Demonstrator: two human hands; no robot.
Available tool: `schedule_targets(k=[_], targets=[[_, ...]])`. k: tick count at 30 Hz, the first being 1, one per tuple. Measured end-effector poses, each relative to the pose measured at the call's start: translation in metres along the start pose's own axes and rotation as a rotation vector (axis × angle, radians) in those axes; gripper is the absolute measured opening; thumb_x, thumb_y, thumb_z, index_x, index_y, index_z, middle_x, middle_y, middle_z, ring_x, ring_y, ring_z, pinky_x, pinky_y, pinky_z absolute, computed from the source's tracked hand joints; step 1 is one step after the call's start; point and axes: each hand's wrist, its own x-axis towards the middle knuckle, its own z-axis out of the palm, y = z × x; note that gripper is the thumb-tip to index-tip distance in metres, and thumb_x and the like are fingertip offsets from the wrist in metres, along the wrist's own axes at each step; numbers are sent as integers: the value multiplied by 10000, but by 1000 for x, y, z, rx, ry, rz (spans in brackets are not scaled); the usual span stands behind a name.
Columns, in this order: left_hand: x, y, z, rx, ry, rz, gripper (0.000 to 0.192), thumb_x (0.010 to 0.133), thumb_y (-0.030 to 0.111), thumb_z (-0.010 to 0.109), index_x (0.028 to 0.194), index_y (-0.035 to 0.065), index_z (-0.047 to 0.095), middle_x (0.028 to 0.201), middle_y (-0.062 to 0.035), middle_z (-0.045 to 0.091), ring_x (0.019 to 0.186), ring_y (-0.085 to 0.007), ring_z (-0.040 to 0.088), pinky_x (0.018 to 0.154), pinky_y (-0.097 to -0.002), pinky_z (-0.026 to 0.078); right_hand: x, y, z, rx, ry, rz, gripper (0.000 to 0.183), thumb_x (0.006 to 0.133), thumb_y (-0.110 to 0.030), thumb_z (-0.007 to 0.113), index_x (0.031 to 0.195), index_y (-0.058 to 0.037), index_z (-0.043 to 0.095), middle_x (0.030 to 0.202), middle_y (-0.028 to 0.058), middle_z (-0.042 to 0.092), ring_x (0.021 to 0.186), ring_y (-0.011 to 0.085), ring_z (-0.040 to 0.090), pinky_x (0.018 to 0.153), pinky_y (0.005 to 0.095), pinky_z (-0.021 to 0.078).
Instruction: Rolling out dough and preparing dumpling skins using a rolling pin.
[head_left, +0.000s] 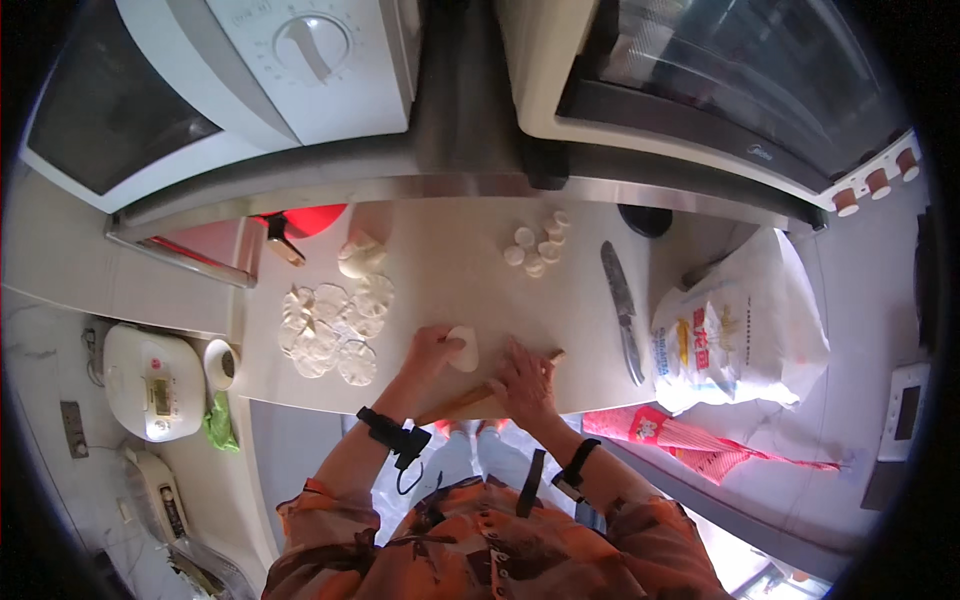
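My left hand (433, 351) pinches the left edge of a thin dough wrapper (465, 350) near the counter's front. Under the palm and fingers of my right hand (527, 379) lies a wooden rolling pin (459, 403), slanting from the counter's front edge up to the right. Rolled dough wrappers (319, 337) lie overlapping at the left, with a larger lump of dough (361, 256) just behind them. Several small dough pieces (534, 264) sit in a loose cluster at the back, right of the middle. A knife (622, 311) lies to their right.
A white flour bag (739, 330) stands at the right, beside a pink cloth (675, 435). Toaster-oven-like appliances (337, 97) and a Midea oven (675, 131) rest on a metal shelf (450, 185) above. At the left are a rice cooker (154, 382), a small white cup (220, 363) and a red item (315, 219).
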Motion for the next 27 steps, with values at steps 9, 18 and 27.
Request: schedule_targets(k=[9,18,27], targets=[[66,-47,-119,426,624,252,513,778,274,726,1238,94,587,928,-118,670,839,-259,667,736,-415,541,18,-10,17,4,49,3,561,835,-358,622,1306,-70,519,1406,183,426,1290,353,400,1050,515,302],[112,64,-38,664,254,368,293,810,231,649,1089,141,644,1061,-104,627,994,-297,627,823,-438,505,17,5,16,62,45,17,545,792,-303,655,1272,-79,529,1379,188,415,1240,361,423,1035,521,316],[150,99,64,694,237,493,236,776,219,664,976,99,631,1058,-113,624,943,-333,628,788,-454,520,17,14,17,140,90,-19,509,838,-327,622,1275,-78,548,1401,187,412,1280,356,405,1052,502,317]])
